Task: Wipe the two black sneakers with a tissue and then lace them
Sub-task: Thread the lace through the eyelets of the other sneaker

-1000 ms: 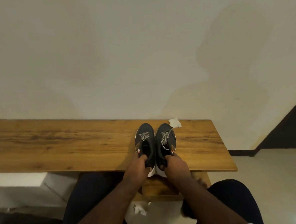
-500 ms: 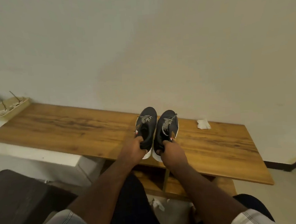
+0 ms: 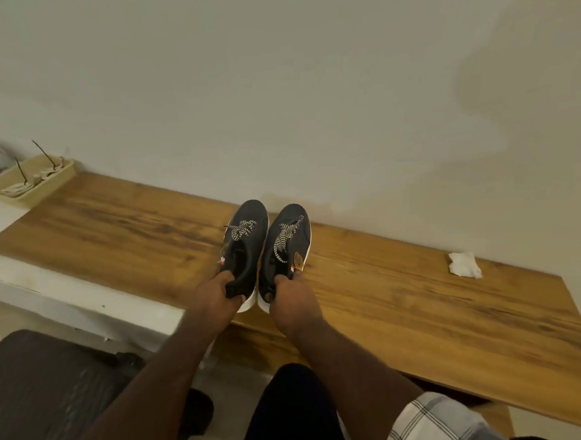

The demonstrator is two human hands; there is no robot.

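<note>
**Both sneakers held at the heel**

Head view: left hand (image 3: 215,294) grips the heel of the left black fabric sneaker (image 3: 246,238), fingers curled round it. Right hand (image 3: 292,296) pinches the heel collar of the right black sneaker (image 3: 285,244). Both sit mid-bench on the long wooden bench (image 3: 423,300), toes toward its wall edge. Crumpled white tissue (image 3: 463,265) lies near the far right corner.

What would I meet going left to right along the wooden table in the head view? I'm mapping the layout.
Beige tray → left sneaker → right sneaker → white tissue.
</note>
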